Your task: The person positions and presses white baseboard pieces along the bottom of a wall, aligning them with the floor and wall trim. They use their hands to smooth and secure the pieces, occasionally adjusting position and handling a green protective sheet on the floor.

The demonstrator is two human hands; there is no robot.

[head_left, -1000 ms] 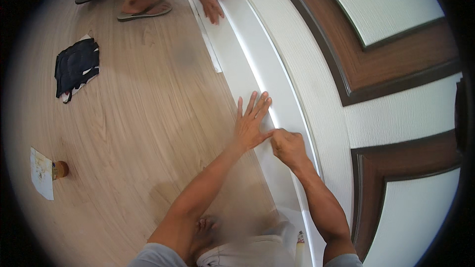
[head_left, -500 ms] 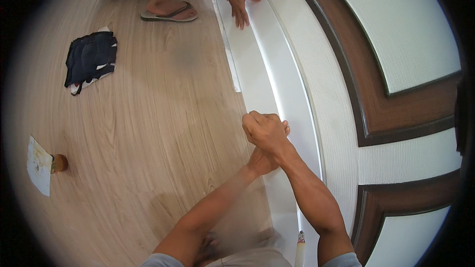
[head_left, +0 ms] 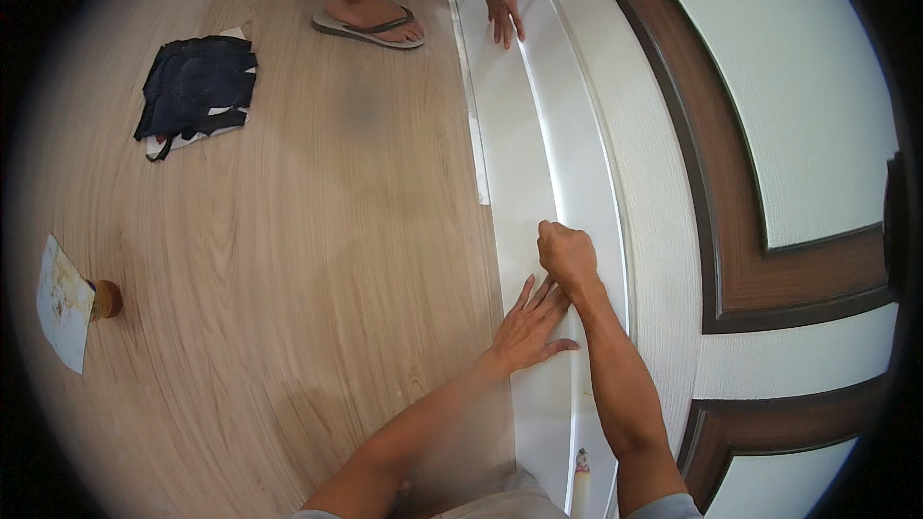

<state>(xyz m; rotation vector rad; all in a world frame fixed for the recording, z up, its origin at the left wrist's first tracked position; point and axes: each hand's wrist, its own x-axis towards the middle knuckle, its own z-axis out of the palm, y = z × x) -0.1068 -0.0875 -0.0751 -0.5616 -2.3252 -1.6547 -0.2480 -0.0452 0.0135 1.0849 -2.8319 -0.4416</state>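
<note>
A long white skirting strip (head_left: 529, 149) with an angled profile runs along the foot of the wall. My left hand (head_left: 532, 329) lies on it with fingers stretched and thumb out, holding nothing. Just beyond its fingertips, my right hand (head_left: 569, 255) is closed in a fist against the strip; I see nothing sticking out of it. Farther along, another person's hand (head_left: 505, 5), below a bracelet and a grey sleeve, rests spread on the same strip.
The other person's sandalled foot (head_left: 370, 24) stands near the strip. On the wood-look floor lie a dark folded cloth (head_left: 199, 88), a stained white sheet (head_left: 62, 308) and a small brown container (head_left: 106, 299). Brown-framed panels (head_left: 716, 231) line the wall. A cigarette (head_left: 582, 476) shows low down.
My right fist has moved off my left hand, to the right, onto the strip. My left hand has turned out flat with fingers spread. The view has shifted slightly.
</note>
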